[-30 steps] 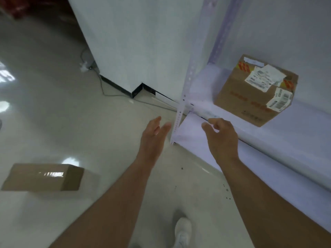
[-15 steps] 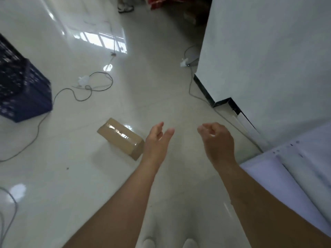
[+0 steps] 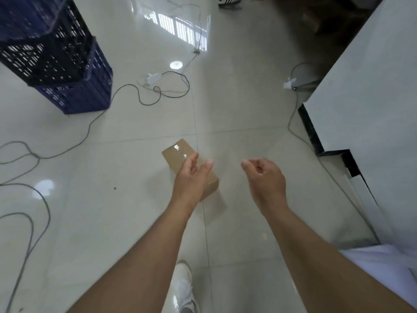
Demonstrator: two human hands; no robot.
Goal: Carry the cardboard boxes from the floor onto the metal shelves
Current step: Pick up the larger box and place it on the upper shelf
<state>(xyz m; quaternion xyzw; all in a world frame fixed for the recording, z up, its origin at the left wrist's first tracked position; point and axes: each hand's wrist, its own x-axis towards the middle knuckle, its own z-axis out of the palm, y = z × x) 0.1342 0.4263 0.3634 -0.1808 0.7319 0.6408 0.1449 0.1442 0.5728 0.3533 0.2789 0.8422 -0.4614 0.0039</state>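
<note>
A small brown cardboard box [image 3: 178,154] sealed with clear tape lies on the glossy tiled floor straight ahead of me. My left hand [image 3: 191,179] is stretched out in front of it, fingers apart, empty, and covers the box's near half. My right hand [image 3: 264,179] hovers to the right of the box with fingers loosely curled and nothing in it. Only a white corner of the metal shelf [image 3: 383,260] shows at the lower right.
Stacked dark blue plastic crates [image 3: 65,71] stand at the far left. Loose cables [image 3: 162,91] trail across the floor on the left and by the white wall [image 3: 372,109] on the right. Another person's shoe [image 3: 229,2] shows at the top. My white shoe [image 3: 184,288] is below.
My view has swung left, away from the shelf and its labelled box. The floor box now sits centred, right behind my left hand. Both hands stay empty and outstretched.
</note>
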